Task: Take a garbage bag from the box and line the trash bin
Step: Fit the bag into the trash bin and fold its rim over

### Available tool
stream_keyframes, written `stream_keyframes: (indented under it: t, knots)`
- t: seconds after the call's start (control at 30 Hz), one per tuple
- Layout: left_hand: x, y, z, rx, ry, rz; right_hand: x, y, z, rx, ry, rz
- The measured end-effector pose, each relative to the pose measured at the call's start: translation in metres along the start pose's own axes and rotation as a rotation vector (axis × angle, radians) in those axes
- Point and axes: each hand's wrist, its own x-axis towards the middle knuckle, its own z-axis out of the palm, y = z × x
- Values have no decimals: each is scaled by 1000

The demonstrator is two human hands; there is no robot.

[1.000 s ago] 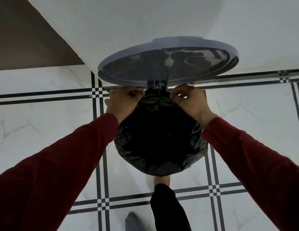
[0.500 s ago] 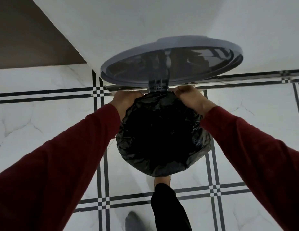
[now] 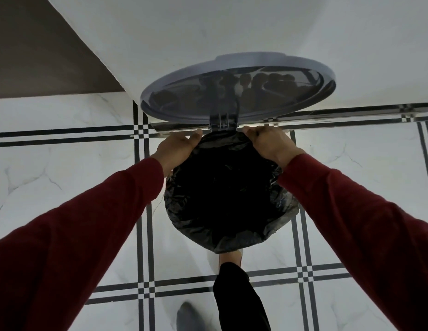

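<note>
both hands, l (image 3: 177, 149) & r (image 3: 270, 145), grip garbage bag (image 3: 222, 194) rim at bin's back edge, under raised lid (image 3: 237, 87).

A: Dim, cool light overall; the black garbage bag (image 3: 222, 199) reads as near-featureless dark.

B: The raised lid (image 3: 237, 91) carries murky reflections. Wide-angle bending curves the floor lines outward; the shoe (image 3: 191, 316) at the bottom is blurred.

Both arms wear long dark red sleeves (image 3: 93, 235) of plain, smooth cloth that end at the wrists, leaving the left hand (image 3: 176, 148) and right hand (image 3: 271, 143) bare. Below, one leg shows in black trousers (image 3: 237, 297) above a bare foot (image 3: 229, 258).
</note>
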Motion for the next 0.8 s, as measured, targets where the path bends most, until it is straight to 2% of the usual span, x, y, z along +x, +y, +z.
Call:
stream_keyframes:
  t: [0.13, 0.2, 0.3, 0.4, 0.67, 0.8]
  knots:
    - [-2, -7, -5, -3, -84, -17, 2, 3, -4, 166, -51, 1]
    - [-4, -7, -6, -13, -123, -49, 4, 6, -1, 174, -102, -28]
    - [-6, -6, -7, -67, -139, -80, 4, 12, 8, 293, -58, -69]
    - [-7, -9, -7, -18, -114, -66, 2, 15, 16, 376, 29, -98]
    - [-17, -4, -4, -32, -92, -169, -3, 17, 23, 388, 147, 48]
    - [-25, -4, -3, -193, -48, -285, -11, 17, 23, 349, 173, 161]
